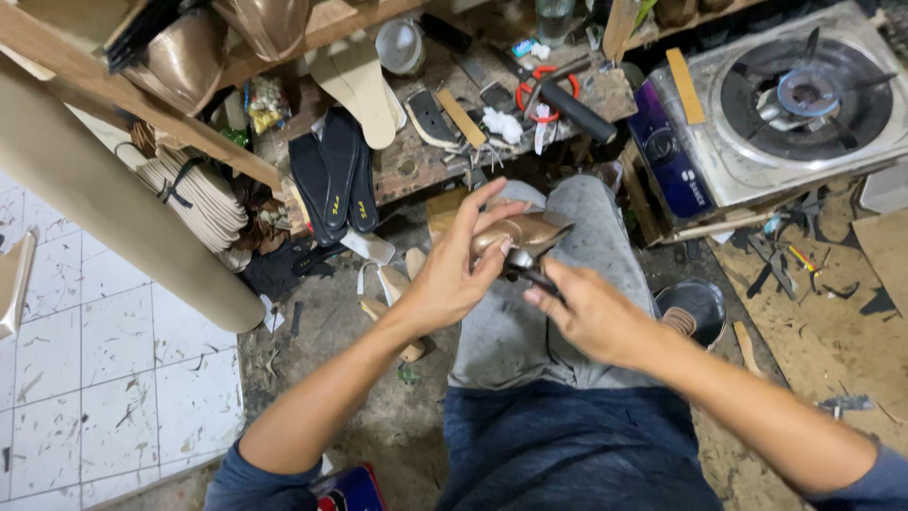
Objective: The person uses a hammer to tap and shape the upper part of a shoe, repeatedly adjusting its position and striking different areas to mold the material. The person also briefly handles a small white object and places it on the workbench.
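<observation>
1. Resting above the grey-trousered knee, in the middle of the view: a shiny bronze shoe part.
2. Gripping that shoe part from the left: left hand, fingers curled around it, forefinger stretching over the top.
3. Pressing a dark metal tool against its underside: right hand, fingers closed tight on the handle.
4. Lying beyond on the worn wooden bench: black insoles, red-handled scissors.
5. Standing at the right: a gas stove.
</observation>
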